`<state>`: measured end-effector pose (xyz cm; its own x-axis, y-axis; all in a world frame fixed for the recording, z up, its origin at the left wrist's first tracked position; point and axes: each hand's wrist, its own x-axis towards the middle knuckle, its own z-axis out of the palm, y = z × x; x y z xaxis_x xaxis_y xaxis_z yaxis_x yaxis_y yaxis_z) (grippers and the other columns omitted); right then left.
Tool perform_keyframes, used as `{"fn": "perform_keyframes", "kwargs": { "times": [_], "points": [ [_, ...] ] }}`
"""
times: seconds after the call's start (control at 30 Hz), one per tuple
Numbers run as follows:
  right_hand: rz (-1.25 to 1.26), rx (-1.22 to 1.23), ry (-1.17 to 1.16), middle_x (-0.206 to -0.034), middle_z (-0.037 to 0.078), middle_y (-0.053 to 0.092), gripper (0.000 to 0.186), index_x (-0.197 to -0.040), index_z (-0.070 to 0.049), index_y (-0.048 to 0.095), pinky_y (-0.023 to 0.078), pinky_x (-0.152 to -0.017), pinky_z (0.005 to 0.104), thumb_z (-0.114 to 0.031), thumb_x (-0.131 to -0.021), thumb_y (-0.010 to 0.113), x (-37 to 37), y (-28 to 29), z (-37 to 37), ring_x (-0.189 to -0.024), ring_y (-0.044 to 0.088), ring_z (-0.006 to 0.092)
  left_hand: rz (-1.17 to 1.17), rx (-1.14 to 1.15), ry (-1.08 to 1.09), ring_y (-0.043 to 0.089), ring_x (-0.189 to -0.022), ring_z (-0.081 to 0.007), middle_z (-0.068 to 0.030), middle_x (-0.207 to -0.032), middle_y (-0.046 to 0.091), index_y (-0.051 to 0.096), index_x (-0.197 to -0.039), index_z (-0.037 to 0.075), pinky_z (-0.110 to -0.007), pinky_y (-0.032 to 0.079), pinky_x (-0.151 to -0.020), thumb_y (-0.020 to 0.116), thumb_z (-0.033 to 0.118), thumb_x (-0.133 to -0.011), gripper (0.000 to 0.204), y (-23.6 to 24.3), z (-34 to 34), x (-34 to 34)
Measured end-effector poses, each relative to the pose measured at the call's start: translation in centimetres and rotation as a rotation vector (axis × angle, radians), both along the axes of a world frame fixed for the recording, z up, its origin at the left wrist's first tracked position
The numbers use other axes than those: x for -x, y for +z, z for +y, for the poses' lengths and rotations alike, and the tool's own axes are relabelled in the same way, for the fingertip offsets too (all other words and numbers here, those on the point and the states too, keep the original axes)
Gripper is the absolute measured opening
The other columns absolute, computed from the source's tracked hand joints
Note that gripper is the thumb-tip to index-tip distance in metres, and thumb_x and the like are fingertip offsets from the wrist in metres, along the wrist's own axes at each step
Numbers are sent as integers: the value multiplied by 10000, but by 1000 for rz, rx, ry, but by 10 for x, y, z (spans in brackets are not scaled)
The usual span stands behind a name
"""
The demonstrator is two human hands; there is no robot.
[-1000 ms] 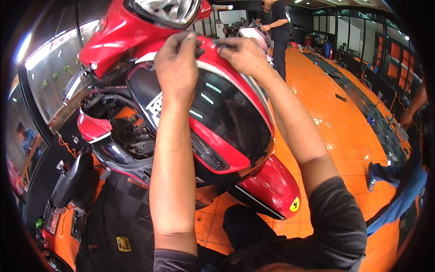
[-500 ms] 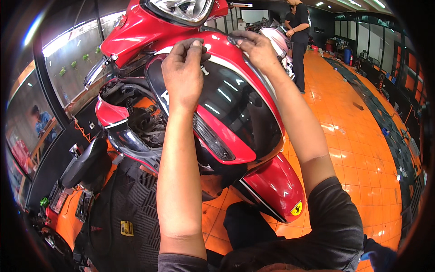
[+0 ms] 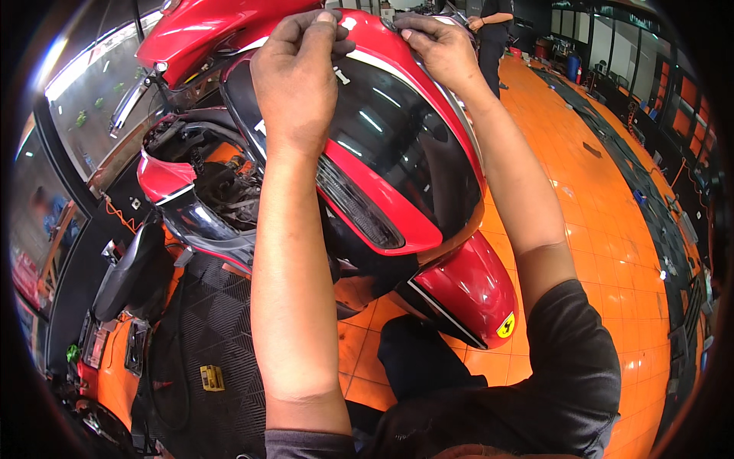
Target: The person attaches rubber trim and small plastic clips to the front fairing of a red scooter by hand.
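Observation:
A red scooter with a glossy black front panel [image 3: 405, 164] stands before me, and both my arms reach to its top edge. My left hand [image 3: 297, 84] is over the panel's upper left, thumb and fingers curled together. Whatever they may hold is hidden behind the fingertips. At the upper right edge, my right hand [image 3: 443, 55] pinches a small dark piece [image 3: 390, 24] against the red bodywork; its kind cannot be made out. Below the panel is the red front fender [image 3: 470, 287] with a yellow badge. A long dark grille [image 3: 359, 203] lies near my left forearm.
The scooter's side is uncovered, showing its inner parts [image 3: 225, 187]. A detached black seat [image 3: 134, 271] stands at left. A small yellow box [image 3: 212, 378] lies on the black mat [image 3: 191, 321]. Another person [image 3: 493, 34] stands at the back beyond the orange tiled floor [image 3: 589, 268].
The view has tipped down, so the scooter and the room sit higher and the headlight has left the picture. Both hands keep nearly the same places on the scooter.

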<state>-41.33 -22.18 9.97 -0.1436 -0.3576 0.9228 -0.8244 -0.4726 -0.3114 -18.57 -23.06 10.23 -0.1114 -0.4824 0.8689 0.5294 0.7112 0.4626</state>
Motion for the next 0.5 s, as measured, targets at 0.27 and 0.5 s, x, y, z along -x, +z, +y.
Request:
{"fn": "perform_keyframes", "kwargs": {
  "times": [0.27,0.5],
  "points": [
    [49,92,-21,-1109,124,709,237,-1097,-14,713,481,-955,313,-69,-898,597,-4,-10,-4,-1056,653,222,83,-17,-110,620,-741,-118,-61,-842,663,653,-1009,-38,-246,505,-726,581,130,-964,188,-3,1,5],
    [44,62,-23,-1141,163,695,257,-1091,-5,714,458,-1005,328,-13,-882,564,-16,-7,4,-1121,636,250,17,-4,-109,661,-800,-185,-121,-910,677,641,-1065,-75,-300,538,-784,589,163,-959,265,0,-6,-1]
  ]
}}
